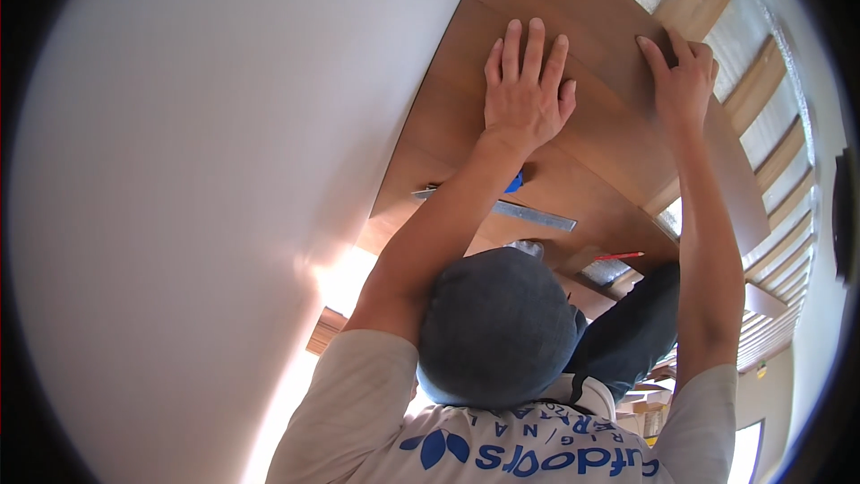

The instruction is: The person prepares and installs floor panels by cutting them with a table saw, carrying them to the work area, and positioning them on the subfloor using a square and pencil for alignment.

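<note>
My left hand (528, 94) lies flat with spread fingers on a brown wooden floor board (600, 36). At the board's right edge is my right hand (685, 76); its thumb rests on top and its fingers curl at the edge. Below my left forearm, a flat metal ruler (537, 215) lies across the boards, partly hidden by the arm. Close to it sits a blue tape measure (513, 182), mostly covered. A small metal-ended tool (423, 192) pokes out left of the forearm. Near my leg lies a red pencil (620, 256).
A white wall (197, 143) borders the boards on the left. To the right, bare wooden joists (757, 81) alternate with silvery sheeting (730, 45). My bent knee (502, 323) in dark trousers covers part of the floor. Wood pieces (649, 403) lie farther off, lower right.
</note>
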A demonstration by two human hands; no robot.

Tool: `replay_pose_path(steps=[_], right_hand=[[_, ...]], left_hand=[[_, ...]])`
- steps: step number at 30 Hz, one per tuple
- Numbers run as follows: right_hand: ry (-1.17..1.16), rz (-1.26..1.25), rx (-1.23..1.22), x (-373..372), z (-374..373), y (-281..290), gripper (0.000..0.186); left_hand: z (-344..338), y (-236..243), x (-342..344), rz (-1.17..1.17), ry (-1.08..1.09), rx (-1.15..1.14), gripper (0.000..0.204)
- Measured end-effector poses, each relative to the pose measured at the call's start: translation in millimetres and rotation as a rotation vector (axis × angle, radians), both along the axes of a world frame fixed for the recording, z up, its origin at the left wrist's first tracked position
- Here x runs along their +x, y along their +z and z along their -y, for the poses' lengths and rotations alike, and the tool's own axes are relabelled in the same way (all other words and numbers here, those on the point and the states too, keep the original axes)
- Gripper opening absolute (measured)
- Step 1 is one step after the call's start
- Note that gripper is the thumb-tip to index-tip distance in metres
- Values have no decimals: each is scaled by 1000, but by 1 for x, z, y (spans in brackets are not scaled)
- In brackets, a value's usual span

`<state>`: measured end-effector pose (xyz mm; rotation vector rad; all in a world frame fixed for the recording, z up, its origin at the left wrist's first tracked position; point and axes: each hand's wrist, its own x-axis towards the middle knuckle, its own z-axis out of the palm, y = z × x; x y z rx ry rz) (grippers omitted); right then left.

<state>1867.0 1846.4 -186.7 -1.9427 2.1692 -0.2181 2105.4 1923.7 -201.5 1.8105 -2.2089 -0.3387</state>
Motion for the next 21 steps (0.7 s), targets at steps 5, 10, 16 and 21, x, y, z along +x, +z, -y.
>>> replay_pose_path(steps=[5, 10, 16, 21], right_hand=[[-23, 12, 10, -1, -1, 0, 53], [-7, 1, -21, -1, 0, -4, 53], [-26, 33, -16, 3, -2, 2, 50], [-7, 27, -1, 1, -1, 0, 51]], left_hand=[[0, 2, 0, 4, -7, 14, 65], [0, 2, -1, 0, -6, 8, 65], [0, 4, 0, 12, 0, 29, 66], [-1, 4, -1, 7, 7, 32, 67]])
